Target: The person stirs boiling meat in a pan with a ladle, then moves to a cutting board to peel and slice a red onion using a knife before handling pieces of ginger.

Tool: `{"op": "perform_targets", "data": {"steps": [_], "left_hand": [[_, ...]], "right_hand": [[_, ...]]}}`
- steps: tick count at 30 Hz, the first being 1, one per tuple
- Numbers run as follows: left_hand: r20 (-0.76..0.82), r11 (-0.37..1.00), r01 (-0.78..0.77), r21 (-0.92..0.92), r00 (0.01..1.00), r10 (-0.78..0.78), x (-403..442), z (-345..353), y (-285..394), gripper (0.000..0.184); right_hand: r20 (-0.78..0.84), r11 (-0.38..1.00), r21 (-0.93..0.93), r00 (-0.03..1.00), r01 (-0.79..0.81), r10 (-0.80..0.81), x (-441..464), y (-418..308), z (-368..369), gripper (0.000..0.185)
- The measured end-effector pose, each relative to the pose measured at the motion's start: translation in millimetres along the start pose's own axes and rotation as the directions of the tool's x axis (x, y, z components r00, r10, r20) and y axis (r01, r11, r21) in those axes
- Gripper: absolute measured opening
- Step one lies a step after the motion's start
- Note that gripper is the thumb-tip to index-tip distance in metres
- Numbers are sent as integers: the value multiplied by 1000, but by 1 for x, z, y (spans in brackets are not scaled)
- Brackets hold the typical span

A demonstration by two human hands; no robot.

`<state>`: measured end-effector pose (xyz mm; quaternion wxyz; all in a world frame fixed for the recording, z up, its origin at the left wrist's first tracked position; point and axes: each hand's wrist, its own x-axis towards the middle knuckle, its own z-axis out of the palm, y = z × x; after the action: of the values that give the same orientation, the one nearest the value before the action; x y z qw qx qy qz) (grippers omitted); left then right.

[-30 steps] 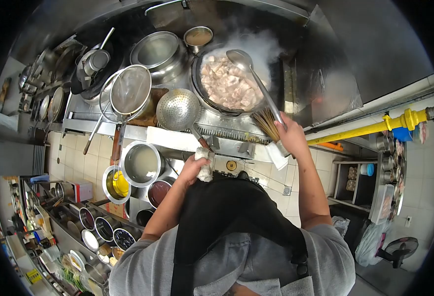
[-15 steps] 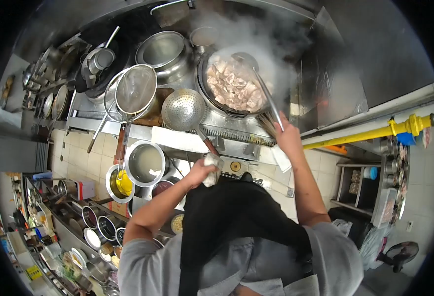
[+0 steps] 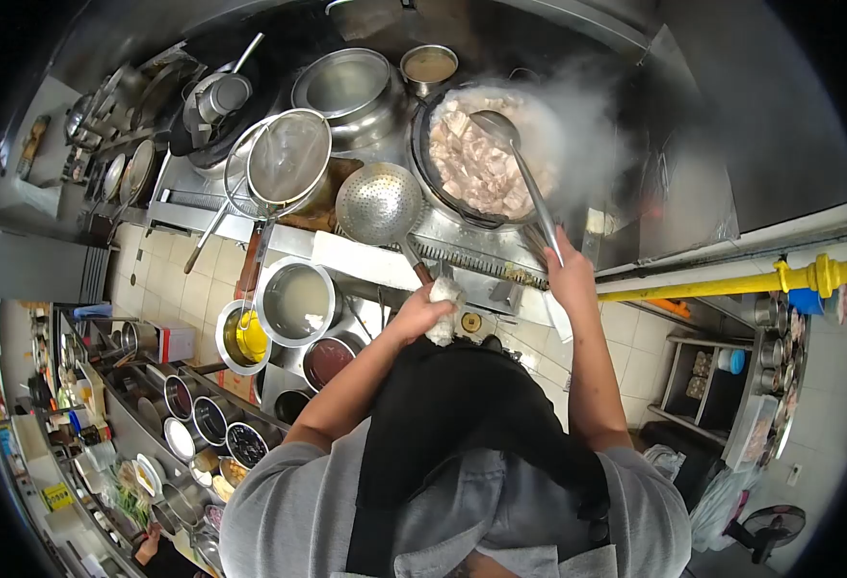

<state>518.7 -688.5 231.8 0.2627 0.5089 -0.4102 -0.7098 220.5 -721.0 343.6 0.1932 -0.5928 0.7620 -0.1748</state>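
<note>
Pale meat pieces (image 3: 478, 162) fill a steaming black wok (image 3: 423, 173) on the stove. My right hand (image 3: 570, 275) is closed round the handle of a metal ladle (image 3: 531, 183), whose bowl lies on the meat near the wok's upper middle. My left hand (image 3: 421, 316) is closed on a whitish cloth (image 3: 445, 310) at the stove's front edge, by the wooden handle of a perforated skimmer (image 3: 379, 203). The skimmer's bowl rests left of the wok. Part of a bamboo brush shows beside my right hand.
A fine strainer (image 3: 289, 157) and a wide pot (image 3: 342, 87) stand left of the wok. A small pot (image 3: 429, 65) is behind it. Pots of liquid (image 3: 299, 301) and yellow oil (image 3: 250, 337) sit front left. A yellow pipe (image 3: 712, 286) runs at right. Another person's hand (image 3: 148, 546) shows bottom left.
The whole view has shifted, so the stove sits further right. The ladle's bowl has stayed in the wok among the meat. Another person's hand has appeared at the bottom left.
</note>
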Motion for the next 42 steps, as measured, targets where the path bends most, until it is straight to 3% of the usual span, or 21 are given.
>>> {"op": "perform_targets", "data": {"steps": [3,5,7,9,11,13,18,20,24,27,29,31,35,37,42], "left_hand": [[39,999,-21,44,999,19,-8,-8,0,50],[24,1000,4,28,1000,-5,-8,-15,-8,48],[3,999,33,-31,999,-33,-12,-18,-2,49],[22,998,39,-58,999,-38,-11,-22,-6,49],[3,994,51,-96,999,-51,-12,-21,0,49],[15,994,60,-95,998,-59,-14,-18,5,52],[-4,994,18,-112,1000,-18,-9,-19,1,54],[-16,992,5,-127,1000,-7,-11,-17,-2,54],[20,988,55,-147,998,-53,-11,-14,-10,51],[38,990,48,-136,998,-43,-8,-6,-14,51],[55,989,37,-142,998,-29,-10,-2,-12,51],[49,997,10,-77,999,-6,-12,1,-6,50],[11,992,-10,-127,1000,11,-28,5,4,50],[-14,988,-19,-152,1000,17,-28,1,-16,50],[-120,979,-4,-204,993,-21,-42,16,-20,47]], "right_hand": [[15,993,108,999,44,-46,-35,-3,-30,47],[122,985,171,991,29,-51,-53,2,-42,44],[202,990,134,979,-39,11,-55,7,-39,42],[133,987,105,982,121,-135,-50,45,4,46],[139,993,43,983,111,-116,-36,44,19,48],[206,983,-180,976,-38,75,-30,13,13,50],[161,979,-188,981,-75,106,-52,-5,-5,49],[43,999,36,999,22,-23,-61,7,-9,47],[117,981,195,993,-11,-12,-61,14,-10,47],[142,986,157,986,63,-86,-38,47,35,45],[67,997,49,996,51,-54,-30,44,52,44],[76,999,40,997,20,-23,-30,17,29,43],[-4,997,75,999,33,-33,-9,0,5,47],[-8,995,74,998,-60,61,18,-20,-14,48],[-54,992,-122,999,-14,8,116,-27,14,54]]}}
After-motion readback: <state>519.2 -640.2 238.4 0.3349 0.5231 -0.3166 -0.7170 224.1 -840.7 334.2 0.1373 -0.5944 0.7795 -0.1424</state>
